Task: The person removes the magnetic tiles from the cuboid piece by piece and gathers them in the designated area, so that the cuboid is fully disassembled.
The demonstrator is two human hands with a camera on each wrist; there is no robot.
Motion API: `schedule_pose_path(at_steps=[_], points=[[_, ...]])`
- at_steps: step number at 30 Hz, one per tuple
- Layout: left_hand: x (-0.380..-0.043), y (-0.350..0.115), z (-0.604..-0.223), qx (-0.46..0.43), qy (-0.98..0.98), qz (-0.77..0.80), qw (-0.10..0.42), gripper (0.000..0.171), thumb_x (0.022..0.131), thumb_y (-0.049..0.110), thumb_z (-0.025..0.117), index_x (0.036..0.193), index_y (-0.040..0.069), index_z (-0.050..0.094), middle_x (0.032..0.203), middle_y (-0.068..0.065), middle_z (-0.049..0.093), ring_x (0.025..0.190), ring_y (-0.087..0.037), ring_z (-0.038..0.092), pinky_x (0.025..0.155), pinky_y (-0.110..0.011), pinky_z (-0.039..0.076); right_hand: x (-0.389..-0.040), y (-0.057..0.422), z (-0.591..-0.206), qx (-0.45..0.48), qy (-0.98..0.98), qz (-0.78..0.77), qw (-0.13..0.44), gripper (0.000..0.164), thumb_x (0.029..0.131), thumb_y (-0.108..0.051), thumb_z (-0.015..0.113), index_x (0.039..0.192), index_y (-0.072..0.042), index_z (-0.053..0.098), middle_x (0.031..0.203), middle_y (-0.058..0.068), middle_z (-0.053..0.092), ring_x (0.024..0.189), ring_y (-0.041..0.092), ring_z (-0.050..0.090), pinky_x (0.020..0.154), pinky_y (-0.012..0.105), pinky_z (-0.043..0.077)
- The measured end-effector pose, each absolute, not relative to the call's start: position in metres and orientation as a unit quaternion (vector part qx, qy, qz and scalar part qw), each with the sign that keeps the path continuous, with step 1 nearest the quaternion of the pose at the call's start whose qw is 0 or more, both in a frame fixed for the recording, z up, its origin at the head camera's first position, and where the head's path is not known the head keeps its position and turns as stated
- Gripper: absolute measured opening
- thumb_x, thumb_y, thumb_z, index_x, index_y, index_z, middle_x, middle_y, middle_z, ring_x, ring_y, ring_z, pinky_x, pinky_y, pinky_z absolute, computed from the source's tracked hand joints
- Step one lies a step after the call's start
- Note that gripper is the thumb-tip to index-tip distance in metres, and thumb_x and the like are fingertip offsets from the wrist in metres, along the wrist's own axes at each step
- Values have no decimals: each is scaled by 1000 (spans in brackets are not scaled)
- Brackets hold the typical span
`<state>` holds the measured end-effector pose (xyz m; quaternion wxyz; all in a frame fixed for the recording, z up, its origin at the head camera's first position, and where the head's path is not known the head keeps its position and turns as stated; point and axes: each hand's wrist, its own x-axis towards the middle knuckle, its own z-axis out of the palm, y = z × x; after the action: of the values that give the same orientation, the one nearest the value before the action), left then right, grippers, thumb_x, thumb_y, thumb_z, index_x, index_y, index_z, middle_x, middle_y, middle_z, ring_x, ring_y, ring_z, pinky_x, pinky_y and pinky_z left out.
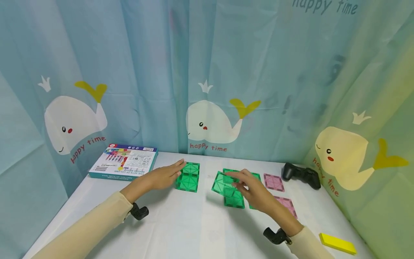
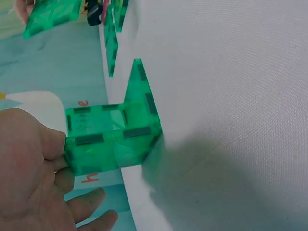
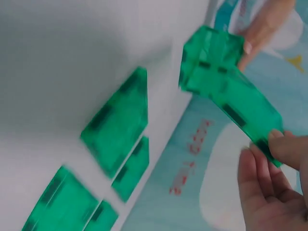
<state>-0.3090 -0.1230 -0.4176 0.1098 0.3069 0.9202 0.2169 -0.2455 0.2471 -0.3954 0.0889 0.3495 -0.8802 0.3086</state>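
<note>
Several translucent green square magnetic tiles (image 2: pixel 108 151) stand joined as a small upright structure on the left of the table. My left hand (image 1: pixel 165 177) touches its left side with fairly straight fingers; in the left wrist view the thumb lies against a tile corner. My right hand (image 1: pixel 253 190) pinches a single green tile (image 3: pixel 252 108) by its edge, thumb against fingertips, raised above the table. In the right wrist view this tile overlaps the structure, and whether they touch cannot be told there; the head view has them apart. More green tiles (image 1: pixel 234 202) lie flat beneath my right hand.
Two pink tiles (image 1: pixel 274 182) lie to the right, one partly behind my right forearm. A black game controller (image 1: pixel 300 175) sits at the back right, a yellow block (image 1: pixel 337 243) at the front right. A boxed set (image 1: pixel 124 162) lies at the back left, before the whale-print curtain (image 1: pixel 155 72).
</note>
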Motion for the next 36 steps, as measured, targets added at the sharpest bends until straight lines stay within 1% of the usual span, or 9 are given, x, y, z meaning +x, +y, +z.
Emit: schedule_pose_path(at_steps=[3, 7, 11, 14, 17, 22, 27, 31, 36], points=[[-309, -124, -418, 309, 920, 215, 110, 56, 118, 25, 28, 170, 8, 17, 177, -11, 8, 162, -34, 18, 129, -54, 23, -242, 267, -394, 335, -883, 325, 50, 44, 102, 1, 66, 144, -13, 65, 106, 2, 61, 90, 18, 64, 77, 25, 56], [-309, -125, -418, 311, 920, 213, 109, 56, 118, 25, 28, 170, 8, 17, 177, -12, 8, 162, -34, 17, 129, -54, 22, -235, 290, -396, 342, -870, 355, -22, 38, 105, -5, 64, 143, -10, 64, 109, 9, 63, 84, 9, 57, 71, 25, 53], [-310, -124, -419, 314, 917, 220, 109, 56, 118, 24, 28, 170, 7, 17, 177, -13, 8, 162, -34, 17, 129, -55, 22, -226, 302, -403, 352, -847, 385, -102, 37, 108, -10, 60, 145, -8, 62, 119, 19, 62, 85, 7, 57, 73, 25, 53], [-309, -124, -420, 313, 917, 223, 108, 56, 118, 24, 28, 170, 7, 17, 177, -13, 8, 162, -35, 17, 129, -55, 23, -221, 304, -410, 339, -841, 393, -151, 37, 109, -15, 59, 146, -10, 61, 127, 19, 60, 89, 9, 58, 77, 27, 53], [-308, -125, -419, 310, 918, 222, 107, 56, 118, 24, 29, 170, 8, 17, 177, -12, 8, 162, -34, 18, 129, -55, 23, -219, 302, -418, 320, -849, 382, -176, 36, 109, -19, 59, 144, -13, 64, 127, 15, 60, 95, 10, 56, 80, 27, 52], [-309, -125, -420, 310, 918, 221, 106, 56, 118, 25, 29, 170, 8, 17, 177, -11, 8, 162, -34, 18, 129, -54, 23, -218, 295, -429, 308, -873, 344, -159, 34, 107, -18, 64, 141, -14, 67, 116, 7, 60, 99, 11, 55, 79, 26, 52], [-309, -123, -421, 308, 918, 223, 108, 56, 118, 26, 28, 170, 9, 17, 177, -11, 8, 162, -34, 18, 129, -55, 23, -209, 284, -436, 304, -903, 286, -105, 34, 102, -6, 68, 135, -14, 71, 110, 1, 61, 97, 12, 58, 79, 27, 54], [-310, -124, -421, 309, 918, 223, 107, 56, 118, 25, 29, 170, 9, 17, 178, -11, 8, 162, -34, 18, 129, -55, 23, -204, 277, -441, 297, -921, 245, -65, 34, 98, 1, 70, 129, -13, 73, 111, 4, 61, 98, 18, 62, 81, 30, 56], [-310, -124, -422, 309, 918, 226, 107, 56, 118, 26, 29, 170, 9, 17, 178, -10, 7, 162, -33, 17, 129, -54, 22, -206, 269, -440, 285, -932, 216, -52, 30, 98, 2, 71, 124, -12, 74, 109, 4, 58, 93, 15, 60, 78, 30, 57]])
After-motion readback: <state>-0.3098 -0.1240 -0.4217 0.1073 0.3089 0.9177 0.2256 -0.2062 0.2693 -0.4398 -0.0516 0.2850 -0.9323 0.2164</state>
